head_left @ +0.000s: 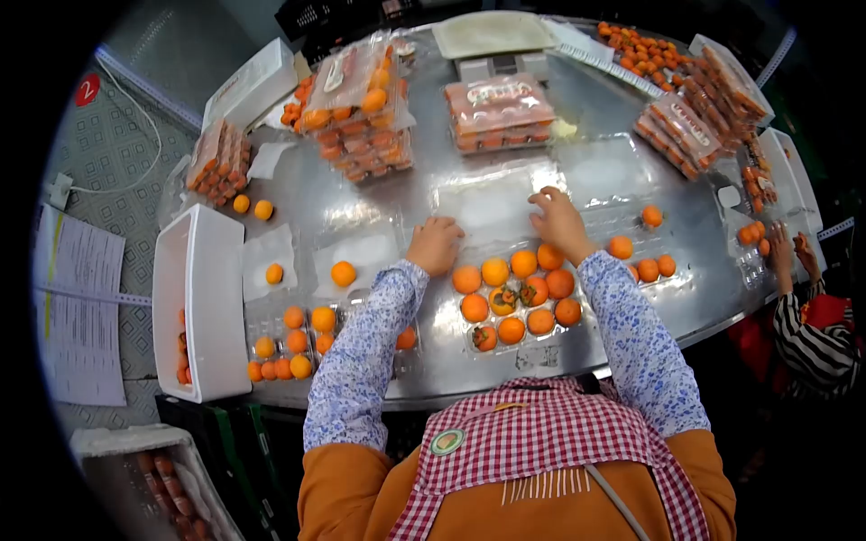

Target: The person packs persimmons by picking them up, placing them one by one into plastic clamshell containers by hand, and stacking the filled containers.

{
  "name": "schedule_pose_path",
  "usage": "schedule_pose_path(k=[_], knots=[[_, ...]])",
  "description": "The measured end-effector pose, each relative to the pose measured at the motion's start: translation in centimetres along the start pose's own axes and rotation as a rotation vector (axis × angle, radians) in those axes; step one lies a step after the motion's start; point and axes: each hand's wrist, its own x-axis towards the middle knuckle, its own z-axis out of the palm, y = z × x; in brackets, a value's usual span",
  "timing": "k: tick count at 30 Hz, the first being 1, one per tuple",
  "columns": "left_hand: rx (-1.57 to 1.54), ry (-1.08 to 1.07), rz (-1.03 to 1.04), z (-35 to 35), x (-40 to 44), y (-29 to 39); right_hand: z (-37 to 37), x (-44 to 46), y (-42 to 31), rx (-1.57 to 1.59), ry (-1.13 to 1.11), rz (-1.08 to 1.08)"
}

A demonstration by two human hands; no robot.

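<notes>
While our left grip (436, 245), hold unclear, and open right grip (559, 224) flank the lid (492, 209), stacked boxes (502, 115) stand beyond.

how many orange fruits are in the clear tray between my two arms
12 fruits in the tray: four in the far row, four in the middle row, four in the near row. None seems hidden.

Metal table (424, 203); patterned floor (117, 135) (grey); round red sign (87, 89), numbered 2.
</notes>
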Motion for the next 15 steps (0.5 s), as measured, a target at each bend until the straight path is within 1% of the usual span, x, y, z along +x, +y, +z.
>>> schedule_pose_path(k=[3,4,7,10,11,13,15], knots=[[0.057,0.027,-0.013,-0.4,-0.3,1.6,1.3,-0.5,0.6,-0.083,-0.051,0.105],[0.088,0.029,-0.023,-0.3,-0.3,1.9,1.9,-0.4,1.2,-0.097,-0.007,0.055],[0.132,0.092,-0.032,-0.1,-0.6,2.8,1.5,-0.2,1.2,0.035,-0.047,0.146],[0.083,0.325,-0.012,-0.4,-1.6,4.0,0.8,-0.7,0.7,0.101,-0.08,0.248],[0.024,0.372,-0.03,-0.7,-2.3,4.6,0.8,-0.9,0.7,0.122,-0.087,0.275],[-0.093,0.468,-0.058,-1.8,-4.7,6.7,1.1,-1.6,1.2,0.146,-0.058,0.263],[-0.224,0.435,-0.103,-2.2,-8.1,9.3,1.0,-2.0,1.4,0.152,-0.048,0.276]])
